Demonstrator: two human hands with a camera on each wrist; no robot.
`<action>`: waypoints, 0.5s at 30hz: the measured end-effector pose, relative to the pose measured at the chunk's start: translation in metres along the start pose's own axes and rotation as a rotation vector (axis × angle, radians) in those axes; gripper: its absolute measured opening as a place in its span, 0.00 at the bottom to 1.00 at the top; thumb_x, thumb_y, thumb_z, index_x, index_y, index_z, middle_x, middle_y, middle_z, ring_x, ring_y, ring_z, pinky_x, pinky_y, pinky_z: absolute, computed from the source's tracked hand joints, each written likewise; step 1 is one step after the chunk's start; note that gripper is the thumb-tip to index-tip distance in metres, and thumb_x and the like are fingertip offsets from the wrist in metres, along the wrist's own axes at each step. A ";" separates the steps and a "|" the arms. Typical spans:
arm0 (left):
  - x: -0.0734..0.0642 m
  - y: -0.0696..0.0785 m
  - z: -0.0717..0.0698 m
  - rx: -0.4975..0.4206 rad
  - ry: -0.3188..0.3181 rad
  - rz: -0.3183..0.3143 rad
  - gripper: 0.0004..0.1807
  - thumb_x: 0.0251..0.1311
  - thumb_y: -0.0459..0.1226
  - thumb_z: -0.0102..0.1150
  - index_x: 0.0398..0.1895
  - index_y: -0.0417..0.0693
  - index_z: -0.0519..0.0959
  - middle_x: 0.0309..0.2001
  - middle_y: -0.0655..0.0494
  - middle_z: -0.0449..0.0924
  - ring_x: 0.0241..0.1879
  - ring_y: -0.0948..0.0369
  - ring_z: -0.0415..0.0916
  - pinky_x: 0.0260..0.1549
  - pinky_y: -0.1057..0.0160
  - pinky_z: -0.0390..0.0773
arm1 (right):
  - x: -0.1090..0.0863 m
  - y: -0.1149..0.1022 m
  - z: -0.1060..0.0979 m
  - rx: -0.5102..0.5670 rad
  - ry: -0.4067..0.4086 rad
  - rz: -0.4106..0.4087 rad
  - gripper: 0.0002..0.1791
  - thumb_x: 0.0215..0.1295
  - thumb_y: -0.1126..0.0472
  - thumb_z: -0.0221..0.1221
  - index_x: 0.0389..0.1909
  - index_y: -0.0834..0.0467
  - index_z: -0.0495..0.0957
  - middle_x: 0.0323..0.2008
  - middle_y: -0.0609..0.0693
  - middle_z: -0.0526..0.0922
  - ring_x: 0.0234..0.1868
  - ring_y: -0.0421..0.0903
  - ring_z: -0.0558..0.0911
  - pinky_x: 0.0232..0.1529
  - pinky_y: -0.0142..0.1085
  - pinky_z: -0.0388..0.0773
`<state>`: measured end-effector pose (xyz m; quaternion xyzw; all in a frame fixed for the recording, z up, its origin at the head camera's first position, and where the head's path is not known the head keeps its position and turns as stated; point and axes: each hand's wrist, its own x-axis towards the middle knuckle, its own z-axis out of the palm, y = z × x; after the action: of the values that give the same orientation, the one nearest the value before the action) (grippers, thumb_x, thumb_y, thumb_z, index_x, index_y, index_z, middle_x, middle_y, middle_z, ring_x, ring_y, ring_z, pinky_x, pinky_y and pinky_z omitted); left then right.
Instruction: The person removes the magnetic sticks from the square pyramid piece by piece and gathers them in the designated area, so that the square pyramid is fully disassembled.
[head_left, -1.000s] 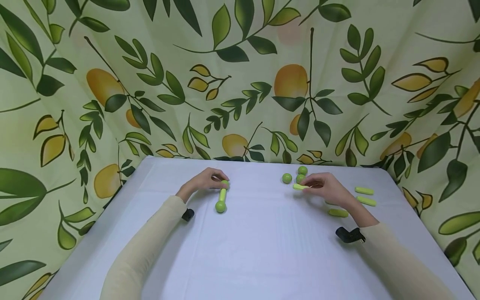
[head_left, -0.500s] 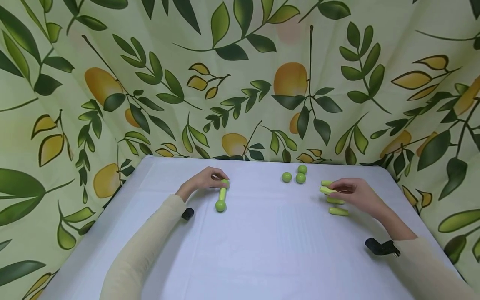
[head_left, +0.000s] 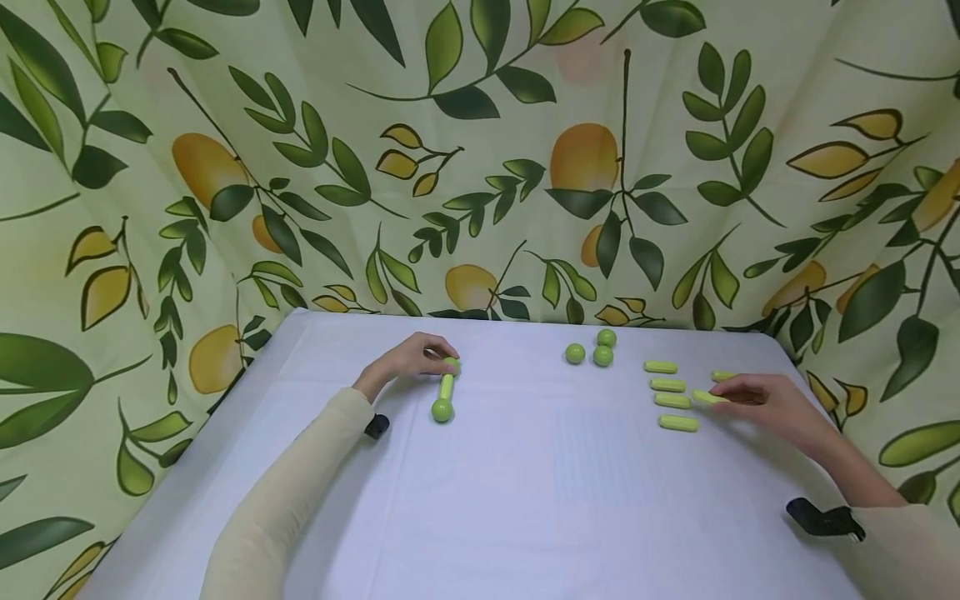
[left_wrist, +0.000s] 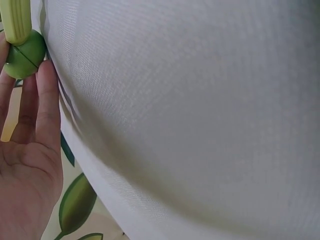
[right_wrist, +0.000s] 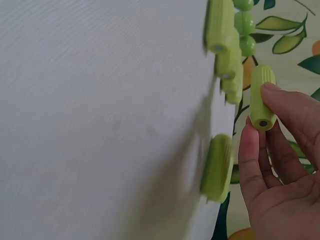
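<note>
In the head view my left hand (head_left: pixel 416 356) pinches a green ball (head_left: pixel 451 365) at the far end of a yellow-green rod (head_left: pixel 447 387). A second green ball (head_left: pixel 442 409) sits at the rod's near end. The left wrist view shows the rod's ridged end (left_wrist: pixel 16 20) against the held ball (left_wrist: pixel 25 56). My right hand (head_left: pixel 772 404) holds another ridged rod (head_left: pixel 708 397) between thumb and fingers, above the table. A dark round spot marks the end of this rod (right_wrist: pixel 260 95) in the right wrist view.
Several loose rods (head_left: pixel 678 423) lie in a column left of my right hand. Another rod (head_left: pixel 723 376) lies partly behind its fingers. Three green balls (head_left: pixel 603 356) are grouped farther back on the white-covered table (head_left: pixel 510 500). A patterned curtain (head_left: pixel 480 208) hangs behind.
My right hand has moved right, from beside the three balls to past the column of rods, with a rod in its fingers. The left hand and its pieces have stayed in place.
</note>
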<state>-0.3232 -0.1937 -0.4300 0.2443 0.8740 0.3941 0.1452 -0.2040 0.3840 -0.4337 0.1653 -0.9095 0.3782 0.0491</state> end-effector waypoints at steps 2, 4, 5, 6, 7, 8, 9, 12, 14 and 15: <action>0.000 0.000 0.000 0.001 0.000 0.007 0.13 0.63 0.34 0.71 0.49 0.39 0.85 0.49 0.52 0.83 0.52 0.53 0.78 0.52 0.57 0.77 | -0.005 0.005 -0.002 -0.024 0.000 0.007 0.12 0.60 0.69 0.71 0.44 0.64 0.86 0.46 0.63 0.84 0.40 0.31 0.81 0.38 0.22 0.76; -0.001 -0.001 0.001 -0.025 -0.008 0.021 0.14 0.63 0.33 0.70 0.49 0.36 0.84 0.49 0.50 0.83 0.52 0.51 0.78 0.52 0.56 0.77 | -0.010 0.009 -0.004 -0.048 0.003 0.012 0.12 0.59 0.70 0.72 0.44 0.64 0.86 0.45 0.62 0.84 0.39 0.31 0.81 0.37 0.22 0.76; -0.001 -0.001 0.001 -0.039 -0.011 0.025 0.14 0.63 0.33 0.70 0.50 0.35 0.84 0.49 0.49 0.83 0.52 0.51 0.78 0.53 0.56 0.77 | -0.011 0.011 -0.005 -0.057 0.002 0.015 0.12 0.58 0.70 0.72 0.44 0.64 0.86 0.45 0.62 0.84 0.39 0.31 0.81 0.37 0.22 0.77; -0.001 -0.001 0.001 -0.054 -0.014 0.027 0.14 0.63 0.32 0.70 0.50 0.34 0.84 0.49 0.48 0.83 0.52 0.51 0.78 0.53 0.56 0.78 | -0.013 0.013 -0.006 -0.064 0.005 0.014 0.12 0.58 0.70 0.72 0.43 0.63 0.86 0.44 0.61 0.85 0.39 0.31 0.81 0.37 0.22 0.77; -0.001 -0.002 0.001 -0.067 -0.018 0.033 0.14 0.63 0.32 0.70 0.50 0.34 0.83 0.49 0.47 0.83 0.52 0.51 0.78 0.53 0.56 0.78 | -0.015 0.015 -0.006 -0.066 0.010 0.010 0.12 0.57 0.71 0.72 0.43 0.64 0.86 0.43 0.60 0.85 0.38 0.31 0.81 0.36 0.22 0.77; -0.001 -0.002 0.001 -0.076 -0.022 0.036 0.14 0.63 0.31 0.70 0.50 0.33 0.83 0.49 0.47 0.83 0.52 0.51 0.79 0.53 0.57 0.78 | -0.016 0.017 -0.007 -0.069 0.013 0.008 0.12 0.56 0.72 0.72 0.42 0.64 0.86 0.42 0.59 0.85 0.38 0.31 0.81 0.36 0.22 0.77; -0.001 -0.001 0.001 -0.086 -0.024 0.033 0.15 0.63 0.31 0.70 0.50 0.32 0.83 0.49 0.46 0.83 0.52 0.51 0.79 0.53 0.57 0.78 | -0.017 0.019 -0.007 -0.069 0.012 0.012 0.12 0.56 0.72 0.72 0.42 0.64 0.86 0.42 0.59 0.85 0.38 0.31 0.81 0.36 0.22 0.77; -0.001 -0.001 0.000 -0.076 -0.023 0.023 0.14 0.62 0.31 0.70 0.49 0.33 0.83 0.49 0.47 0.82 0.52 0.52 0.79 0.52 0.58 0.78 | -0.019 0.024 -0.007 -0.079 0.008 0.030 0.12 0.56 0.71 0.73 0.41 0.63 0.87 0.42 0.58 0.85 0.37 0.31 0.80 0.35 0.22 0.77; 0.000 -0.001 0.000 -0.068 -0.023 0.017 0.14 0.62 0.31 0.70 0.49 0.34 0.84 0.49 0.47 0.82 0.52 0.52 0.79 0.52 0.58 0.78 | -0.020 0.026 -0.007 -0.086 0.002 0.044 0.12 0.56 0.70 0.73 0.42 0.63 0.87 0.42 0.59 0.85 0.37 0.31 0.80 0.35 0.23 0.77; 0.000 0.000 0.000 -0.068 -0.023 0.011 0.14 0.62 0.31 0.70 0.49 0.34 0.84 0.49 0.48 0.82 0.52 0.53 0.79 0.52 0.58 0.78 | -0.020 0.027 -0.007 -0.090 -0.002 0.052 0.12 0.56 0.70 0.73 0.42 0.63 0.87 0.42 0.59 0.85 0.37 0.31 0.79 0.35 0.23 0.77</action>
<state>-0.3233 -0.1942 -0.4300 0.2487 0.8569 0.4216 0.1614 -0.1943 0.4120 -0.4513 0.1398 -0.9296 0.3380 0.0457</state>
